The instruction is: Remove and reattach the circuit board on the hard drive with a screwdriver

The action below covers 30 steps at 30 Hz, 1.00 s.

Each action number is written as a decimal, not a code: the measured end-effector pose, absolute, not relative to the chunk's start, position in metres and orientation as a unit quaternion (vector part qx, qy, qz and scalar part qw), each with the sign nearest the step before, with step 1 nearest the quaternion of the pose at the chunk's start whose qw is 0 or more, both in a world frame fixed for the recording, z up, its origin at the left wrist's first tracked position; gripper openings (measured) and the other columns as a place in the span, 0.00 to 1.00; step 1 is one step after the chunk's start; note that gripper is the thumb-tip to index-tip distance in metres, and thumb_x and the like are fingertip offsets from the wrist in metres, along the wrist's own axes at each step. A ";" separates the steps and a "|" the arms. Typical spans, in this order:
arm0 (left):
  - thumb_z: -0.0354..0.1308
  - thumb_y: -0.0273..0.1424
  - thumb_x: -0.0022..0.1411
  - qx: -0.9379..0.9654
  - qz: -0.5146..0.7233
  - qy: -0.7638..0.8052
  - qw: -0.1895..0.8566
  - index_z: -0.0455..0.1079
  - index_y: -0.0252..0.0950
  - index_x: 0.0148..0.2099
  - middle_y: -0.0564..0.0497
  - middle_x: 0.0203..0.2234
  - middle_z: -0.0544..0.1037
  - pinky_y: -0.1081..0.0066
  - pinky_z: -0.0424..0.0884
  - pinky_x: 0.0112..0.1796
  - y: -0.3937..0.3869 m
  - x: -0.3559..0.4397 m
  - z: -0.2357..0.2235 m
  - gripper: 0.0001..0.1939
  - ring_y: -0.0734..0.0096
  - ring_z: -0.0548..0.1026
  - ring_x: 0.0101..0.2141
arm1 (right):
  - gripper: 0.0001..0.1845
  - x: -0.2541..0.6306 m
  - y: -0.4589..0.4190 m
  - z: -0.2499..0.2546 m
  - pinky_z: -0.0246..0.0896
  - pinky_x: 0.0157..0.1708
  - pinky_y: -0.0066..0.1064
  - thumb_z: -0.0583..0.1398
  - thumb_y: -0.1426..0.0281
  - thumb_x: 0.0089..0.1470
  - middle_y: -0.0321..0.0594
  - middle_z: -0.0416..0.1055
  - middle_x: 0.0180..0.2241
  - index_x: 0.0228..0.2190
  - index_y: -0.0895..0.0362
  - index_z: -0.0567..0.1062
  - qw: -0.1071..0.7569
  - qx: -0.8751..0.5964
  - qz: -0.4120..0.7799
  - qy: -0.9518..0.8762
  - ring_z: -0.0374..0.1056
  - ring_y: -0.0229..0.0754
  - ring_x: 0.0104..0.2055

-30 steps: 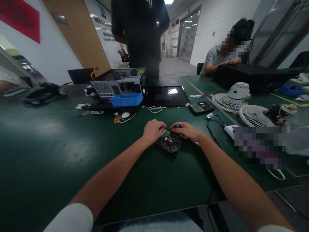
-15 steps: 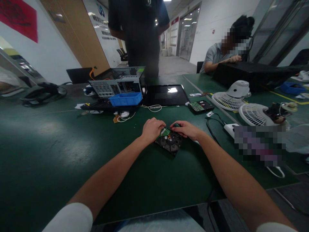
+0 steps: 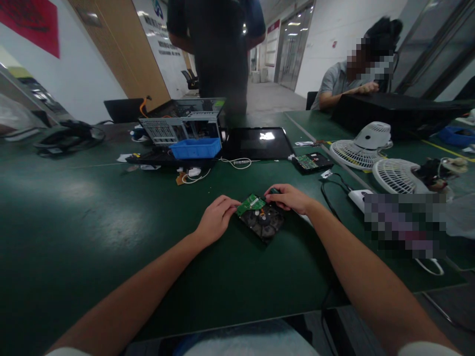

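A hard drive (image 3: 265,226) lies on the green table with its dark metal underside up. Across its far left part sits a green circuit board (image 3: 251,203). My left hand (image 3: 217,217) is closed, with thumb and fingertips pinched at the board's left end; whether they also touch the drive's edge is hard to tell. At the drive's far right corner is my right hand (image 3: 291,199), fingers curled around a dark green tool handle (image 3: 274,191). The rest of that tool is hidden by the hand.
Ahead stands an opened computer case (image 3: 181,126) with a blue bin (image 3: 196,148) before it. A flat black panel (image 3: 260,143) and a second hard drive (image 3: 312,161) lie beyond my hands. White fan parts (image 3: 361,148) and a power strip (image 3: 358,198) are rightward. Two people are across the table.
My left hand has moved left and nearer, from the board's far edge to its left end, uncovering more of the board. The right hand stays at the drive's corner. The view has shifted slightly.
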<state>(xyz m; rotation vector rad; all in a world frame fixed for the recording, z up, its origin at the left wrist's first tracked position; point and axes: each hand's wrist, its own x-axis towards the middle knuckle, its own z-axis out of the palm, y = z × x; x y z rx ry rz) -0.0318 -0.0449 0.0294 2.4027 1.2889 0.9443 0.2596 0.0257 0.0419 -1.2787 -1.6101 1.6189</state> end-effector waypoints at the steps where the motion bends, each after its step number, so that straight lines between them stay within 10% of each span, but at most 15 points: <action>1: 0.52 0.30 0.74 0.832 0.318 0.439 0.119 0.72 0.41 0.58 0.45 0.49 0.75 0.60 0.74 0.51 -0.049 -0.034 0.028 0.15 0.60 0.75 0.49 | 0.13 0.258 0.026 0.042 0.43 0.14 0.23 0.67 0.64 0.56 0.39 0.76 0.29 0.40 0.57 0.75 0.273 -0.488 0.593 -0.580 0.56 0.30 0.20; 7: 0.62 0.53 0.65 0.868 0.225 0.437 0.065 0.60 0.45 0.72 0.39 0.66 0.61 0.42 0.65 0.60 -0.057 -0.028 0.026 0.39 0.40 0.61 0.64 | 0.08 0.257 0.035 0.045 0.52 0.18 0.24 0.63 0.67 0.57 0.49 0.79 0.36 0.36 0.59 0.72 0.427 -0.539 0.581 -0.436 0.62 0.33 0.24; 13: 0.62 0.55 0.64 0.893 0.195 0.393 0.105 0.62 0.47 0.71 0.41 0.65 0.63 0.45 0.67 0.60 -0.049 -0.028 0.024 0.39 0.44 0.63 0.63 | 0.14 0.261 0.039 0.048 0.68 0.31 0.27 0.71 0.69 0.45 0.39 0.75 0.41 0.33 0.56 0.74 0.567 -0.443 0.563 -0.407 0.69 0.35 0.33; 18: 0.64 0.53 0.64 0.901 0.193 0.374 0.110 0.63 0.47 0.71 0.41 0.67 0.61 0.45 0.65 0.61 -0.037 -0.029 0.024 0.38 0.44 0.62 0.64 | 0.22 0.267 0.042 0.047 0.60 0.25 0.23 0.75 0.59 0.43 0.35 0.73 0.34 0.37 0.55 0.77 0.587 -0.456 0.478 -0.468 0.65 0.33 0.30; 22: 0.64 0.52 0.65 0.905 0.188 0.357 0.133 0.60 0.52 0.72 0.44 0.70 0.55 0.43 0.65 0.61 -0.024 -0.027 0.023 0.38 0.43 0.62 0.65 | 0.24 0.266 0.043 0.047 0.47 0.16 0.23 0.71 0.53 0.50 0.34 0.75 0.34 0.39 0.53 0.71 0.620 -0.425 0.452 -0.479 0.58 0.30 0.21; 30: 0.65 0.53 0.64 0.890 0.201 0.378 0.159 0.59 0.51 0.72 0.43 0.71 0.53 0.42 0.64 0.62 -0.018 -0.030 0.013 0.39 0.41 0.60 0.67 | 0.20 0.242 0.024 0.048 0.64 0.23 0.28 0.62 0.53 0.63 0.36 0.78 0.39 0.49 0.49 0.63 0.594 -0.415 0.295 -0.623 0.68 0.35 0.25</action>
